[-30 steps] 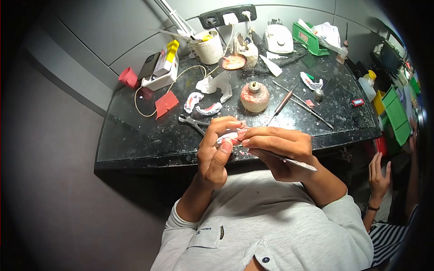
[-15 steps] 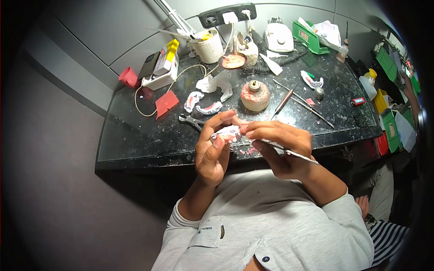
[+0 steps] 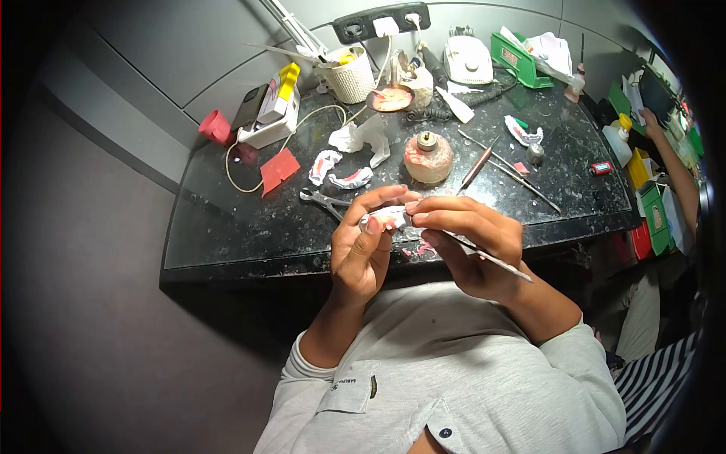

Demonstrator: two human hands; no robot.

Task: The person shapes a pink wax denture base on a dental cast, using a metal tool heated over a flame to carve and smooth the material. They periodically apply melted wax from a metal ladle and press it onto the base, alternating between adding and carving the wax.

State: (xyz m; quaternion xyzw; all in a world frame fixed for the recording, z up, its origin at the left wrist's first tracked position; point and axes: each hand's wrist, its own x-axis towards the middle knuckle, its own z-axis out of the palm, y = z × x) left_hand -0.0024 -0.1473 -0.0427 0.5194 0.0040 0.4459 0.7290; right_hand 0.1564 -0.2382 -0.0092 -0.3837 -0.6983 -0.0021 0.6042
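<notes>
Between the fingers and thumb of my left hand [image 3: 361,253] is a white plaster dental cast [image 3: 392,217] with pinkish wax on it. My right hand [image 3: 476,238] is closed around a thin metal wax carver [image 3: 495,262], whose handle end points down to the right. The fingertips of that hand touch the right end of the cast; the carver's working tip is hidden behind them. Just beyond my hands stand a spirit burner [image 3: 428,160] and two more casts with red wax, one upright [image 3: 324,167] and one lying curved [image 3: 351,179].
Metal pliers [image 3: 323,201] lie left of my hands. A red wax sheet [image 3: 280,171] is farther left. Several slim tools, including a brown-handled knife [image 3: 476,168], lie to the right, near another cast [image 3: 523,132]. Another person's arm [image 3: 671,155] reaches in at far right.
My left hand has turned slightly and shifted right, tilting the cast. My right hand stays nearly in place with the carver. The other person's arm at right has moved into clearer view.
</notes>
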